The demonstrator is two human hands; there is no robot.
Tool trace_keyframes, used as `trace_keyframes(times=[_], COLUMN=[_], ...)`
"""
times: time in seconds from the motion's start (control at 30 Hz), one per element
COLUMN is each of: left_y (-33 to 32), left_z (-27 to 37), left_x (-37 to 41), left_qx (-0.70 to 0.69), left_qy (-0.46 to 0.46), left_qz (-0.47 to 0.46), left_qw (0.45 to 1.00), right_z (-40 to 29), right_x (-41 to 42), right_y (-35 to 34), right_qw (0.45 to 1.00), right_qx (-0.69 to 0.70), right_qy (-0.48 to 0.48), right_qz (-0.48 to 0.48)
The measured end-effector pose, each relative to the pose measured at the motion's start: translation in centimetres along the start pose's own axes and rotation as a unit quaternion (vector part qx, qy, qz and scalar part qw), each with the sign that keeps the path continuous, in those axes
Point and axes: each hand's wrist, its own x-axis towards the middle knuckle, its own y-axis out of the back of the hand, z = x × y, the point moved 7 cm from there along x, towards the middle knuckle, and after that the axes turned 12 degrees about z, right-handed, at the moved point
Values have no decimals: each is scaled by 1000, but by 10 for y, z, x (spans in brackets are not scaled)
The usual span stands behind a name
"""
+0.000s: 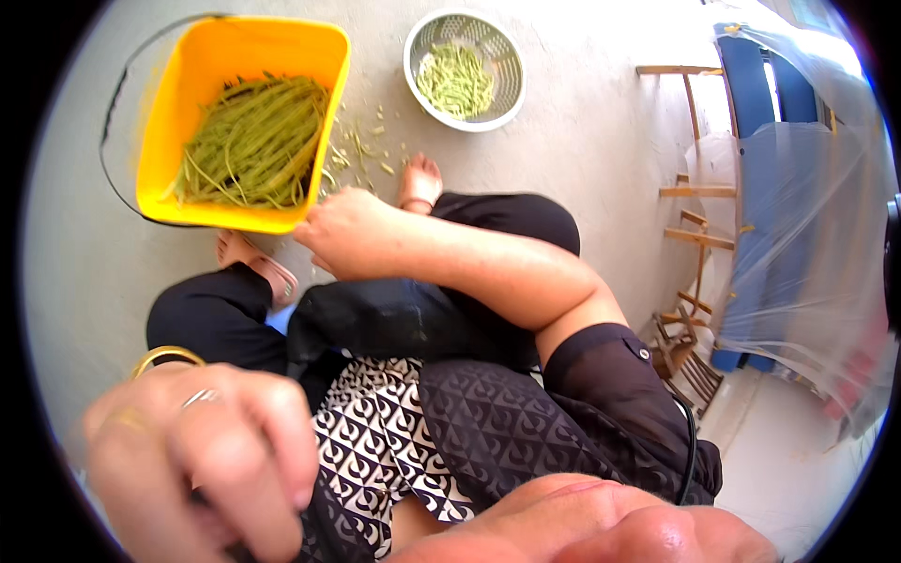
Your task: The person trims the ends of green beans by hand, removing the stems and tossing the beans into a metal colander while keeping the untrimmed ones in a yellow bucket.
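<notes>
My right hand (pixel 345 232), its fingers curled, is beside the near corner of a yellow plastic bucket (pixel 331 63); whether it grips the rim or anything else is hidden. Long green beans (pixel 253 141) lie bundled inside the bucket. A grey plastic colander (pixel 510 81) to the right contains short cut bean pieces (pixel 457 81). Close to the camera, at the lower left, my left hand (pixel 204 450) is raised, blurred, with bent fingers and a ring. A gold-coloured bangle (pixel 165 354) is at its wrist. What lies under its fingers cannot be seen.
Bean scraps (pixel 362 151) are scattered on the concrete floor (pixel 591 127) between bucket and colander. My bare foot (pixel 421 183) and sandalled foot (pixel 264 267) are near the bucket, whose wire handle (pixel 105 127) hangs left. Wooden frames (pixel 697 191) and plastic-covered blue panels (pixel 781 190) stand right.
</notes>
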Motion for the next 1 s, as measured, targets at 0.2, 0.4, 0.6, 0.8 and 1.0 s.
trace_keyframes(times=[0.2,0.4,0.6,0.8,1.0], left_y=[58,89,65,66,60], left_z=[-31,-57,-78,-80,-82], left_x=[24,5,6,-1,-1], left_qx=[77,131,257,310,323], left_qy=[142,180,233,238,248], left_qz=[103,209,126,124,115], left_qw=[981,952,930,912,906], right_z=[4,-4,-7,-14,-12], right_x=[-13,-4,-15,-14,-15], right_y=[8,8,17,22,9], right_qw=[999,1000,997,994,989], right_qx=[-14,-3,-25,7,-20], right_qy=[-10,7,45,65,87], right_qz=[40,-19,55,86,116])
